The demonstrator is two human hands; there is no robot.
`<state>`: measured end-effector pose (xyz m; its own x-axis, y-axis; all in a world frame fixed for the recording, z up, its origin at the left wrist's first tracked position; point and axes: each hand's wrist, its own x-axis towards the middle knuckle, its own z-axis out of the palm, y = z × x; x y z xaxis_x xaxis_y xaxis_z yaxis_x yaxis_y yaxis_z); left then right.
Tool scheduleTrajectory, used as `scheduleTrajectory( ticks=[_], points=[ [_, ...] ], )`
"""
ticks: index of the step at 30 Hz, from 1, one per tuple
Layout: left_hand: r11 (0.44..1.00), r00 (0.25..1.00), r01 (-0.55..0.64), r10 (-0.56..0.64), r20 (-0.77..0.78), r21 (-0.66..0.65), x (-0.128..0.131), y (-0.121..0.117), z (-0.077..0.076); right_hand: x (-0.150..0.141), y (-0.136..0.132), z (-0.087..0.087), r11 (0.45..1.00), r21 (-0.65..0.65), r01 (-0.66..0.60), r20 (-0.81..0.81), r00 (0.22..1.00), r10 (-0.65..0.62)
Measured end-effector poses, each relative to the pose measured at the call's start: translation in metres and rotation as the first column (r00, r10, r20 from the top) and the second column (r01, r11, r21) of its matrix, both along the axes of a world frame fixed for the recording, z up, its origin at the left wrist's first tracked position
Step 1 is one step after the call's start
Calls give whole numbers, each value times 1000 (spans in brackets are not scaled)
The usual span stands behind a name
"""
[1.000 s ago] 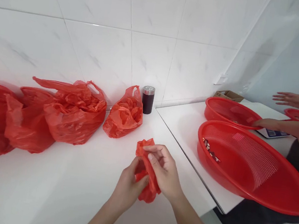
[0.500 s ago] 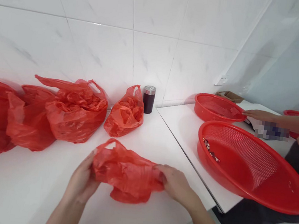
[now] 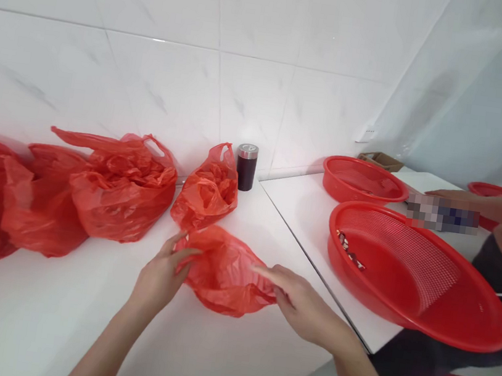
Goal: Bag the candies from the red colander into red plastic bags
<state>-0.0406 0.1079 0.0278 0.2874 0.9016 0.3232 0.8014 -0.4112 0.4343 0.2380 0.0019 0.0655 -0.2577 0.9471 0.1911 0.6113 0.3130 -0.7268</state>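
Note:
A thin red plastic bag (image 3: 229, 278) stands on the white table in front of me, its mouth spread wide toward me. My left hand (image 3: 161, 275) is closed on the bag's left rim, thumb and fingers on either side of it. On the opposite rim, my right hand (image 3: 294, 294) grips the plastic, with its index finger stretched along the inside. Behind this bag sits a smaller red bag (image 3: 208, 188) stuffed with crumpled red plastic, close to a dark tumbler (image 3: 246, 169) with a silver lid.
Several filled red bags, among them a bulging one (image 3: 122, 195), line the wall at left. A large red basket (image 3: 406, 278) with a few small wrapped pieces overhangs the right table; a smaller basket (image 3: 364, 182) lies behind. Another person's hand (image 3: 450, 196) is at far right.
The bag I hold was bunched and flattened; now its mouth is opened out and it rests farther back. The other person's hand has shifted slightly right.

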Motion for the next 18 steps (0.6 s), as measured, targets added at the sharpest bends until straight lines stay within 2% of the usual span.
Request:
scheduleTrajectory(
  ticks=[2, 3, 4, 6, 7, 9, 11, 12, 14, 15, 16, 18],
  points=[
    [980, 999, 10, -1, 44, -199, -7, 1, -9, 29, -10, 5, 984, 63, 166, -5, 986, -166],
    [967, 997, 24, -6, 73, -252, -10, -3, -11, 46, -16, 5, 948, 111, 299, 9, 953, -302],
    [959, 994, 46, -17, 108, -278, -13, -8, -12, 65, -23, 5, 883, 160, 440, 40, 891, -452],
    [952, 983, 81, -27, 181, -294, -18, -22, -11, 99, -35, 2, 718, 201, 666, 183, 695, -696],
    [954, 977, 84, -22, 213, -286, -19, -28, -9, 112, -40, 0, 657, 178, 732, 298, 597, -745],
    [974, 967, 51, 6, 253, -219, -21, -35, -7, 126, -45, -3, 597, 98, 796, 530, 466, -708],
    [994, 964, 11, 18, 265, -106, -19, -37, -5, 124, -40, -3, 589, 76, 805, 651, 407, -641],
    [997, 962, 9, 10, 272, -71, -17, -36, -4, 118, -35, -1, 588, 108, 802, 666, 381, -641],
    [991, 947, 55, -13, 320, -122, -12, -34, -2, 100, -24, 7, 597, 184, 781, 647, 361, -672],
    [976, 932, 94, -17, 363, -195, -10, -34, -1, 90, -18, 12, 624, 192, 757, 625, 396, -672],
    [953, 913, 132, -10, 407, -274, -7, -34, 1, 80, -13, 18, 675, 173, 717, 599, 468, -650],
    [895, 886, 195, 15, 464, -402, -5, -37, 3, 65, -4, 30, 816, 66, 574, 508, 685, -523]
  ],
)
